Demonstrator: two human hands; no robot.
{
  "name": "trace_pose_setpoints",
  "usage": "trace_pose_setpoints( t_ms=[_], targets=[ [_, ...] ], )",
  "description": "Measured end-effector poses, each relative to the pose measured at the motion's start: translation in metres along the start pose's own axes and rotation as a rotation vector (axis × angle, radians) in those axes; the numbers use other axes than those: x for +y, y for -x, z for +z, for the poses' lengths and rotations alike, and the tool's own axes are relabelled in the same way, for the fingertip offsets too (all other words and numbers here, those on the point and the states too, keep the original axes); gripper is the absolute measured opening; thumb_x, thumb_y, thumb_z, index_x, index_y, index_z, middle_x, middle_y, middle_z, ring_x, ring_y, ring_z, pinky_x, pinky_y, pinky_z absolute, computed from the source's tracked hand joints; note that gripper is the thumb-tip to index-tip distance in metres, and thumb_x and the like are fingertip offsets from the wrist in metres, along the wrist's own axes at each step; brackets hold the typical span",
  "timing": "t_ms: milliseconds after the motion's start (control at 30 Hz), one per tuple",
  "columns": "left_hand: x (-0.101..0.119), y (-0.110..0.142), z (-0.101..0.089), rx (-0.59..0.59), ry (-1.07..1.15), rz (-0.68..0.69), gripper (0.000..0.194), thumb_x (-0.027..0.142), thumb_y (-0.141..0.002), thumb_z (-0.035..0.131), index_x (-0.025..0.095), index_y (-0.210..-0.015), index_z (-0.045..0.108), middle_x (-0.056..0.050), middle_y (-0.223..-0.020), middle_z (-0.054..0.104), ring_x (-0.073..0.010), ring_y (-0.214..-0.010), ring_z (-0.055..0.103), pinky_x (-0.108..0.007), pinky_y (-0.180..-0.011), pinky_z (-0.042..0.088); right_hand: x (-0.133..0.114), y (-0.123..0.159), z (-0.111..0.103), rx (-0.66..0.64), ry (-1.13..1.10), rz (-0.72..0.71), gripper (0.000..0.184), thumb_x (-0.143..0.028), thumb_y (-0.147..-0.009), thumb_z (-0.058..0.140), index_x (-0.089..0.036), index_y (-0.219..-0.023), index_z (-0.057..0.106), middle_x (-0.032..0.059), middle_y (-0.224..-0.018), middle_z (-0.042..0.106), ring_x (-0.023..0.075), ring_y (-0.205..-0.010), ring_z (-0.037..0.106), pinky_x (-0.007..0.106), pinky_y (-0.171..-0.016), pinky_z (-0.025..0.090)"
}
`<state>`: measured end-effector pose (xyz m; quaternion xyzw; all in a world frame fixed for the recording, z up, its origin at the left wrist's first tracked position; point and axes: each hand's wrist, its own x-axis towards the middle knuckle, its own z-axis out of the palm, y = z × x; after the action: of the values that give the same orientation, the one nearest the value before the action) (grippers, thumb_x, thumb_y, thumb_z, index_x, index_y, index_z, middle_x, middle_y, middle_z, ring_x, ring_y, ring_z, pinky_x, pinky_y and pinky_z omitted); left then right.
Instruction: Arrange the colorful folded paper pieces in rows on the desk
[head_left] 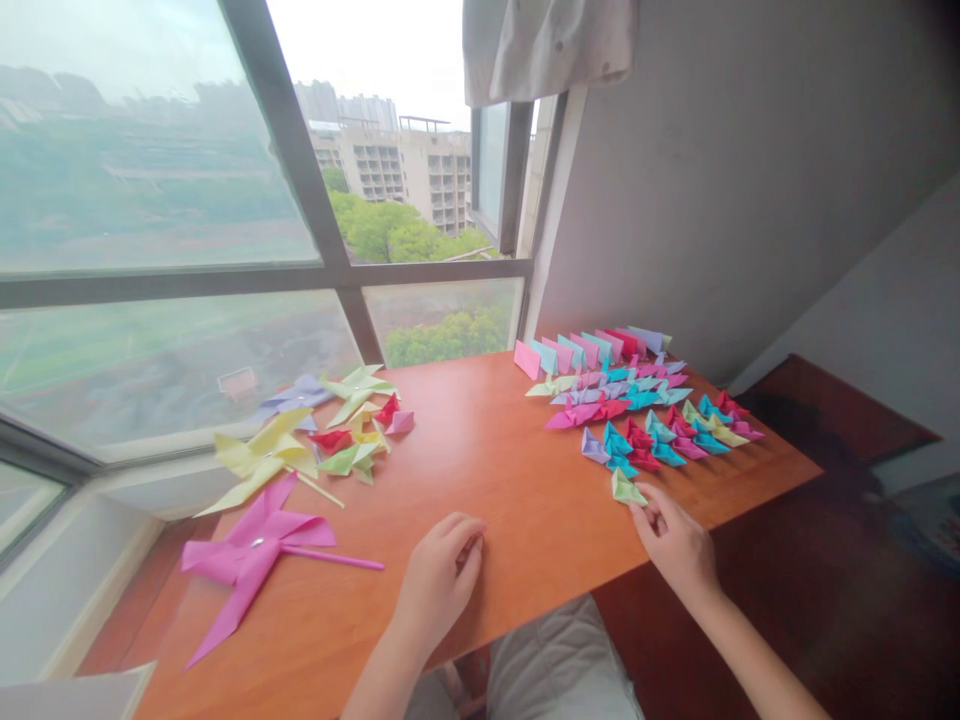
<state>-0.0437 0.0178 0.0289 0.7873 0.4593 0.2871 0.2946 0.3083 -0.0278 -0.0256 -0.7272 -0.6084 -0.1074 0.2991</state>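
Note:
My right hand (673, 541) rests at the table's near right edge, its fingertips touching a light green folded paper piece (625, 489). Beyond it lie rows of several folded paper pieces (652, 425) in red, teal, purple and yellow. My left hand (441, 575) lies on the wooden table (487, 470) with its fingers curled loosely under; nothing shows in it. A pink paper pinwheel (251, 552) on a pink stick lies to its left.
A yellow pinwheel (259, 455), a purple pinwheel (296, 398), a green one (358, 385) and small folded scraps (360, 445) lie by the window. A row of upright coloured paper sheets (589, 350) stands at the far right. The wall runs along the right.

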Motion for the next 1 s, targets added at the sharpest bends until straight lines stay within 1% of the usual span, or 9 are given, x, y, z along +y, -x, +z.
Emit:
trace_pose_setpoints(
  t_ms=[300,400,467,533,600,700,767,867,1000],
  targets=[
    [0.003,0.001,0.001,-0.004,0.002,0.007,0.020,0.016,-0.090,0.046,0.022,-0.093,0.065,-0.006,-0.089,0.067,-0.0196,-0.079,0.064,-0.028,-0.069,0.050,-0.006,0.002,-0.008,0.058,-0.095,-0.011,0.038,-0.044,-0.093,0.052,-0.014,-0.114,0.064,-0.0004,-0.060,0.062,0.0141,-0.051,0.061,0.023,-0.055,0.046],
    [0.003,0.000,0.002,0.026,0.073,-0.001,0.021,0.014,-0.089,0.047,0.021,-0.095,0.066,-0.005,-0.090,0.068,-0.0168,-0.074,0.063,-0.026,-0.067,0.050,-0.020,-0.001,-0.011,0.048,-0.228,-0.093,0.031,-0.039,-0.093,0.053,-0.017,-0.111,0.065,0.0004,-0.064,0.064,0.0134,-0.052,0.060,0.023,-0.059,0.049],
    [0.001,-0.002,-0.001,0.079,0.118,-0.027,0.022,0.015,-0.088,0.047,0.020,-0.096,0.067,-0.005,-0.091,0.069,-0.0154,-0.073,0.064,-0.025,-0.065,0.050,-0.037,-0.005,-0.010,-0.025,-0.336,-0.175,0.027,-0.035,-0.093,0.053,-0.019,-0.111,0.066,0.0007,-0.067,0.065,0.0135,-0.054,0.061,0.023,-0.061,0.051],
    [-0.004,-0.007,-0.011,0.151,0.101,-0.057,0.021,0.017,-0.089,0.047,0.020,-0.096,0.067,-0.005,-0.091,0.069,-0.0156,-0.075,0.065,-0.025,-0.064,0.051,-0.056,-0.009,-0.006,-0.114,-0.423,-0.242,0.026,-0.031,-0.094,0.052,-0.020,-0.112,0.066,0.0004,-0.068,0.065,0.0134,-0.056,0.061,0.023,-0.061,0.052],
    [-0.012,-0.013,-0.028,0.243,-0.008,-0.090,0.020,0.020,-0.089,0.048,0.020,-0.098,0.066,-0.005,-0.093,0.069,-0.0165,-0.077,0.066,-0.026,-0.066,0.052,-0.074,-0.012,0.001,-0.183,-0.479,-0.278,0.025,-0.029,-0.094,0.051,-0.020,-0.112,0.066,0.0009,-0.070,0.066,0.0133,-0.058,0.063,0.023,-0.061,0.053],
    [-0.027,-0.024,-0.063,0.413,-0.310,-0.167,0.020,0.025,-0.090,0.050,0.022,-0.103,0.065,-0.006,-0.103,0.069,-0.0195,-0.082,0.067,-0.031,-0.073,0.052,-0.092,-0.012,0.013,-0.243,-0.515,-0.288,0.026,-0.029,-0.095,0.048,-0.020,-0.112,0.066,0.0024,-0.074,0.068,0.0141,-0.061,0.064,0.024,-0.062,0.054],
    [-0.036,-0.029,-0.084,0.485,-0.520,-0.226,0.021,0.026,-0.090,0.051,0.022,-0.105,0.065,-0.007,-0.108,0.069,-0.0237,-0.091,0.067,-0.033,-0.078,0.051,-0.096,-0.010,0.019,-0.271,-0.524,-0.293,0.027,-0.028,-0.095,0.047,-0.020,-0.114,0.065,0.0034,-0.078,0.070,0.0150,-0.065,0.066,0.025,-0.066,0.055],
    [-0.049,-0.035,-0.102,0.476,-0.736,-0.307,0.026,0.026,-0.089,0.051,0.020,-0.111,0.064,-0.010,-0.111,0.070,-0.0278,-0.096,0.067,-0.035,-0.080,0.050,-0.095,-0.009,0.023,-0.287,-0.528,-0.277,0.028,-0.028,-0.096,0.047,-0.020,-0.115,0.065,0.0049,-0.082,0.071,0.0162,-0.069,0.068,0.027,-0.069,0.056],
    [-0.060,-0.037,-0.105,0.415,-0.843,-0.357,0.028,0.027,-0.090,0.049,0.019,-0.113,0.063,-0.010,-0.108,0.071,-0.0278,-0.092,0.068,-0.034,-0.076,0.049,-0.092,-0.009,0.023,-0.279,-0.532,-0.231,0.028,-0.029,-0.096,0.046,-0.019,-0.112,0.066,0.0052,-0.078,0.071,0.0165,-0.065,0.067,0.026,-0.064,0.056]
  ],
)
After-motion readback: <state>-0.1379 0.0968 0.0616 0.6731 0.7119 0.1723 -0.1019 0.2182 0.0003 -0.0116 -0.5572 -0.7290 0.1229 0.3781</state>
